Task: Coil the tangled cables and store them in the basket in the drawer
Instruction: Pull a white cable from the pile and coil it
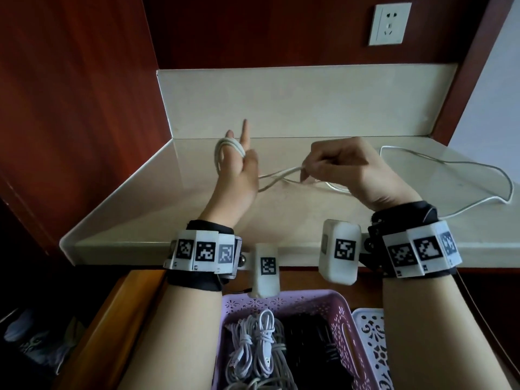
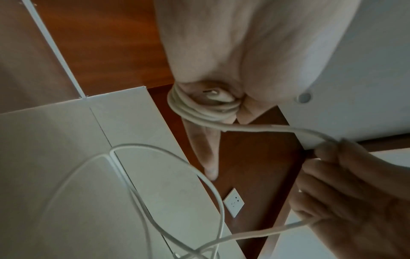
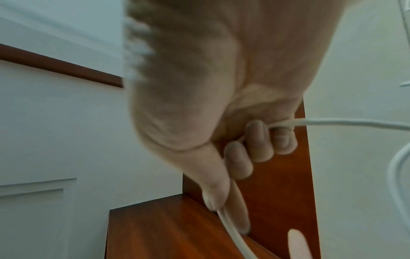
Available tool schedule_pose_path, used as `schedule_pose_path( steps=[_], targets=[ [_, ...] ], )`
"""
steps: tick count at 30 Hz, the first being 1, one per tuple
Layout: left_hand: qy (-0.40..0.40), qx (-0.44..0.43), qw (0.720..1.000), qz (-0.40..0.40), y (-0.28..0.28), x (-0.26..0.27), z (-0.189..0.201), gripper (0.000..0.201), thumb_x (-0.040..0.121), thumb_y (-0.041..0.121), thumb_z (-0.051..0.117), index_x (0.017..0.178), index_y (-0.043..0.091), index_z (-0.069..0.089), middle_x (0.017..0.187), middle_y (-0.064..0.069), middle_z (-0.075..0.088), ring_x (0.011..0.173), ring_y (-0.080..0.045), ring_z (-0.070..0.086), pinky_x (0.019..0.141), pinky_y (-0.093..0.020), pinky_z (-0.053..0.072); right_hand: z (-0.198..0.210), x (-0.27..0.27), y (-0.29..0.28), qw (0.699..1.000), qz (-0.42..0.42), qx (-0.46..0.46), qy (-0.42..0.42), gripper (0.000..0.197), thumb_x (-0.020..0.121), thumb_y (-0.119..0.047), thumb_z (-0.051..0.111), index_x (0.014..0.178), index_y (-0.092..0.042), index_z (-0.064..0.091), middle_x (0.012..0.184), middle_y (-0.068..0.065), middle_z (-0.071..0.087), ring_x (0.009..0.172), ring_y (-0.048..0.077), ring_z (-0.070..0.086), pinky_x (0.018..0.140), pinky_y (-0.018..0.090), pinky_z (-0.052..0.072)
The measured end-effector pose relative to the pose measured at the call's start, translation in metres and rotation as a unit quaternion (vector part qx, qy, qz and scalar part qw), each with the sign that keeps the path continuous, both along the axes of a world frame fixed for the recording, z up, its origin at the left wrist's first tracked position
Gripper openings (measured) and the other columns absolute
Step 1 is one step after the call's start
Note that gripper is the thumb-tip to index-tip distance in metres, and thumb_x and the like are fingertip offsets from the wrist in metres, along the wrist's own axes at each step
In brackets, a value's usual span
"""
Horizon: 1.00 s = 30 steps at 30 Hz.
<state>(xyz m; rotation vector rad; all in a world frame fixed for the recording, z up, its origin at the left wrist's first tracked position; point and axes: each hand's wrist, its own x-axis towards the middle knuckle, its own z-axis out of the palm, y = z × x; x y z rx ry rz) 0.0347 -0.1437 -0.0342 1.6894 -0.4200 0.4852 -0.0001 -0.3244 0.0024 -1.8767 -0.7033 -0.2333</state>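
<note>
Pale stone, smooth and glossy, makes up the counter [image 1: 281, 220] and its upstand, framed by dark red wood panels; a white wall socket [image 1: 389, 23] sits on the far panel. Below the near edge an open wooden drawer [image 1: 123, 319] holds a lilac plastic basket [image 1: 342, 313] with pierced walls, and in it lie bundled white cables [image 1: 259, 344] beside darker ones (a second, white pierced basket [image 1: 371, 342] sits just right of it).

The white cable [image 1: 450, 164] being worked is thin, round and smooth-skinned. Its loose length sprawls in open curves across the right side of the counter, then runs left to the hands above the middle.

The left hand [image 1: 239, 175] is raised palm toward the person, with several turns of cable wound round its fingers; one finger points straight up, and the left wrist view shows a connector end tucked inside the turns. The right hand [image 1: 346, 167] has its fingers curled, pinching the cable between thumb and fingertips while the slack passes through the closed palm.

The cable looks light and limp, yet springy enough to uncoil if released. Likely it slides easily, so gripping close to the coil and keeping gentle tension seems wise.
</note>
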Motion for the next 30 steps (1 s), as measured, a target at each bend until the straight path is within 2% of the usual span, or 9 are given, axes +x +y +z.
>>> schedule_pose_path(
  steps=[2, 3, 4, 6, 10, 16, 21, 26, 30],
  targets=[
    [0.034, 0.025, 0.999, -0.027, -0.007, -0.006, 0.002, 0.014, 0.104, 0.016, 0.033, 0.108, 0.024, 0.044, 0.141, 0.017, 0.024, 0.124, -0.031, 0.053, 0.061, -0.031, 0.058, -0.002, 0.005, 0.001, 0.998, -0.034, 0.037, -0.029, 0.015, 0.083, -0.019, 0.061, 0.071, -0.020, 0.070, 0.070, 0.021, 0.061, 0.067, 0.019, 0.046, 0.062, 0.029, 0.031],
    [0.055, 0.049, 0.997, -0.033, -0.009, -0.010, 0.003, 0.011, 0.104, 0.021, 0.033, 0.105, 0.019, 0.044, 0.137, 0.006, 0.038, 0.091, -0.028, 0.071, 0.042, -0.026, 0.049, -0.003, 0.007, 0.001, 0.995, -0.059, 0.054, -0.054, 0.014, 0.085, -0.018, 0.062, 0.074, -0.022, 0.070, 0.068, 0.004, 0.066, 0.068, 0.014, 0.052, 0.063, 0.025, 0.036],
    [0.078, 0.069, 0.994, -0.046, -0.011, -0.015, 0.004, 0.017, 0.104, 0.025, 0.032, 0.103, 0.012, 0.043, 0.125, -0.002, 0.053, 0.059, -0.023, 0.069, 0.035, -0.025, 0.039, -0.002, 0.009, 0.003, 0.991, -0.089, 0.064, -0.080, 0.013, 0.086, -0.016, 0.065, 0.077, -0.023, 0.069, 0.068, -0.011, 0.067, 0.068, 0.003, 0.055, 0.065, 0.017, 0.039],
    [0.114, 0.103, 0.984, -0.086, -0.012, -0.024, 0.008, 0.040, 0.105, 0.034, 0.026, 0.102, -0.001, 0.044, 0.100, -0.010, 0.070, 0.032, -0.018, 0.049, 0.038, -0.024, 0.035, -0.001, 0.011, 0.004, 0.978, -0.147, 0.087, -0.116, 0.013, 0.083, -0.015, 0.071, 0.077, -0.026, 0.068, 0.067, -0.021, 0.066, 0.067, -0.004, 0.058, 0.066, 0.011, 0.042],
    [0.159, 0.171, 0.951, -0.202, -0.010, -0.039, 0.017, 0.080, 0.087, 0.064, 0.010, 0.111, 0.003, 0.058, 0.075, -0.022, 0.071, 0.028, -0.015, 0.031, 0.041, -0.014, 0.033, -0.002, 0.014, 0.003, 0.966, -0.201, 0.097, -0.132, 0.018, 0.072, -0.032, 0.080, 0.066, -0.025, 0.065, 0.063, 0.001, 0.064, 0.060, 0.009, 0.053, 0.058, 0.022, 0.041],
    [0.149, 0.124, 0.925, -0.325, -0.005, -0.039, 0.021, 0.056, 0.101, 0.042, 0.021, 0.110, 0.005, 0.062, 0.046, -0.011, 0.055, 0.022, -0.010, 0.027, 0.030, -0.016, 0.017, -0.005, 0.018, 0.003, 0.965, -0.210, 0.107, -0.110, 0.021, 0.077, -0.039, 0.075, 0.068, -0.026, 0.061, 0.055, -0.001, 0.037, 0.053, 0.010, 0.031, 0.052, 0.024, 0.027],
    [0.147, -0.045, 0.891, -0.427, -0.001, -0.029, 0.016, 0.068, 0.101, 0.043, 0.010, 0.084, 0.017, 0.070, 0.036, 0.001, 0.049, 0.022, -0.013, 0.019, 0.031, -0.028, 0.007, -0.016, 0.023, 0.015, 0.973, -0.191, 0.070, -0.113, 0.016, 0.096, -0.020, 0.055, 0.096, -0.015, 0.070, 0.050, -0.012, 0.041, 0.047, 0.001, 0.033, 0.050, 0.013, 0.028],
    [0.095, -0.290, 0.795, -0.525, 0.003, -0.023, 0.018, 0.067, 0.103, 0.035, 0.012, 0.091, -0.004, 0.065, 0.035, -0.002, 0.049, 0.023, -0.009, 0.019, 0.030, -0.011, 0.020, -0.032, 0.029, 0.025, 0.991, -0.054, -0.107, -0.061, 0.048, 0.099, -0.008, 0.041, 0.142, -0.028, 0.040, 0.062, -0.011, 0.057, 0.052, 0.005, 0.052, 0.060, 0.012, 0.042],
    [0.019, -0.346, 0.835, -0.428, 0.001, -0.023, 0.022, 0.059, 0.103, 0.036, 0.007, 0.114, -0.006, 0.046, 0.046, 0.002, 0.058, 0.024, -0.002, 0.029, 0.029, -0.014, 0.026, -0.035, 0.025, 0.039, 0.987, 0.020, -0.160, -0.016, 0.048, 0.097, -0.004, 0.041, 0.141, -0.025, 0.039, 0.075, -0.011, 0.064, 0.066, 0.008, 0.062, 0.068, 0.014, 0.046]
  ],
)
